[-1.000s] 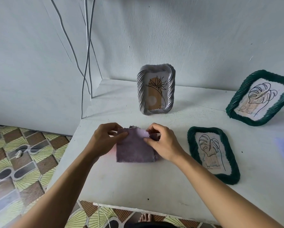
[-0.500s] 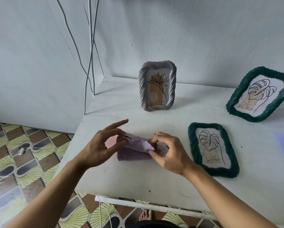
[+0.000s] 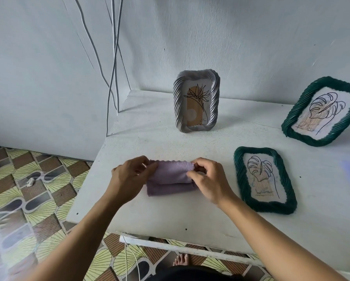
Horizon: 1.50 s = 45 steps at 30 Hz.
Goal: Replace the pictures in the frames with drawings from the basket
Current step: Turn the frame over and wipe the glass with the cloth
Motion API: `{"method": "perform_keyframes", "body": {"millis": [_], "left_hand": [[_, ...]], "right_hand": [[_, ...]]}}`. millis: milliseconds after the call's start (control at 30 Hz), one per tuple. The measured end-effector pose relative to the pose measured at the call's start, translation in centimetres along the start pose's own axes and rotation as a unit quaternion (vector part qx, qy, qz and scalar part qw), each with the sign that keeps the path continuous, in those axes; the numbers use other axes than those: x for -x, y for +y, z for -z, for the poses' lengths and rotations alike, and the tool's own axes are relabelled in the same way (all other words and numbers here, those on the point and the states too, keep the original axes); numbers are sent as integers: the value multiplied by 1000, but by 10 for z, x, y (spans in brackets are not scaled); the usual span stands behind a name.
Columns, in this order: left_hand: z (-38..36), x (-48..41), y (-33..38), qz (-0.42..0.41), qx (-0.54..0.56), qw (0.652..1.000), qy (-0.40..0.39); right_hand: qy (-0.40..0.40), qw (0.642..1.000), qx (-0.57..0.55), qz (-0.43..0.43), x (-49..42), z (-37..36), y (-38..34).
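Hands meet over a folded purple cloth [image 3: 170, 180] near the front of the white bench [image 3: 170, 218]. The left hand [image 3: 129, 177] pinches the cloth's left end, its fingers [image 3: 144, 161] curled over the scalloped top edge. The right hand [image 3: 209, 183] pinches the right end, its fingers [image 3: 200, 164] bunched tight against the fabric. The upper layer is lifted a little between the two hands, while the lower fold lies flat on the bench.

Three frames are out on the bench, all apart from the hands. The grey frame [image 3: 196, 102] stands upright behind the cloth, toward the wall [image 3: 251, 47], and shows a line drawing of a flower over a tan arch. One green frame [image 3: 264, 180] lies flat just beside the right hand, with a line-drawn leaf inside. The other green frame [image 3: 322, 112] sits further back on the right, propped at a tilt, with a similar leaf picture.

Cables [image 3: 113, 57] hang down the wall at the bench's back left corner. Patterned floor tiles [image 3: 38, 189] show to the left, and a bare foot [image 3: 181, 259] stands on them below the bench's front edge. At the far right edge lies something pale blue; I cannot tell what it is.
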<state>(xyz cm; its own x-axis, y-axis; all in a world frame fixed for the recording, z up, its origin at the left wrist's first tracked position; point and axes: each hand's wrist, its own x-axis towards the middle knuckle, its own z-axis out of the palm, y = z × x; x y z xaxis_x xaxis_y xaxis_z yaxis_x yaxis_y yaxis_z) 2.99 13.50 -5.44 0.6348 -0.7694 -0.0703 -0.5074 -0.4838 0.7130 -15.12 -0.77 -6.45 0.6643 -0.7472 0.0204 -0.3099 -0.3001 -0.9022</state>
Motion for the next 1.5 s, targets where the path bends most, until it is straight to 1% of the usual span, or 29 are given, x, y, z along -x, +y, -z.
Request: {"method": "perform_keyframes", "body": {"millis": [100, 200, 333, 400, 500, 600, 667, 733, 800, 900, 967, 1067, 1167, 1267, 1333, 1433, 1500], "left_hand": [[-4, -1, 3, 62, 17, 998, 19], [-9, 0, 10, 109, 3, 994, 23], [-9, -7, 22, 138, -13, 990, 19], [-6, -10, 25, 145, -20, 989, -4], [-3, -17, 20, 131, -47, 990, -26], [-3, -20, 10, 116, -39, 992, -11], [-7, -17, 7, 70, -12, 997, 41], [-14, -10, 9, 6, 7, 995, 102], [-20, -4, 10, -26, 16, 992, 124], [-18, -2, 5, 2, 14, 996, 88], [-12, -2, 2, 1, 6, 999, 51], [-4, -3, -2, -40, -18, 999, -19], [1, -7, -7, -70, -51, 994, -67], [8, -10, -10, -89, -67, 988, -102], [12, -11, -11, -90, -75, 986, -115], [13, -11, -8, -86, -89, 986, -113], [13, -12, -7, -88, -95, 986, -104]], "right_hand": [[10, 1000, 12, 7, -2, -1, -1], [11, 1000, 1, -8, -6, 1, 1], [6, 1000, 10, 4, -11, 1, -2], [14, 1000, 24, 6, -15, -1, -4], [40, 997, 66, 17, -23, -6, -3], [59, 993, 95, 47, -28, -10, -1], [65, 987, 128, 72, -29, -12, 2], [68, 981, 157, 88, -29, -13, 7], [74, 977, 174, 98, -26, -13, 11], [93, 967, 207, 120, -22, -7, 15], [58, 968, 213, 119, -20, -1, 16], [-28, 963, 244, 108, -17, 4, 20], [-69, 949, 274, 137, -16, 7, 23], [-127, 932, 291, 173, -18, 14, 21], [-158, 925, 282, 199, -19, 15, 16], [-200, 918, 281, 193, -20, 11, 7], [-208, 914, 291, 192, -21, 6, 2]]}}
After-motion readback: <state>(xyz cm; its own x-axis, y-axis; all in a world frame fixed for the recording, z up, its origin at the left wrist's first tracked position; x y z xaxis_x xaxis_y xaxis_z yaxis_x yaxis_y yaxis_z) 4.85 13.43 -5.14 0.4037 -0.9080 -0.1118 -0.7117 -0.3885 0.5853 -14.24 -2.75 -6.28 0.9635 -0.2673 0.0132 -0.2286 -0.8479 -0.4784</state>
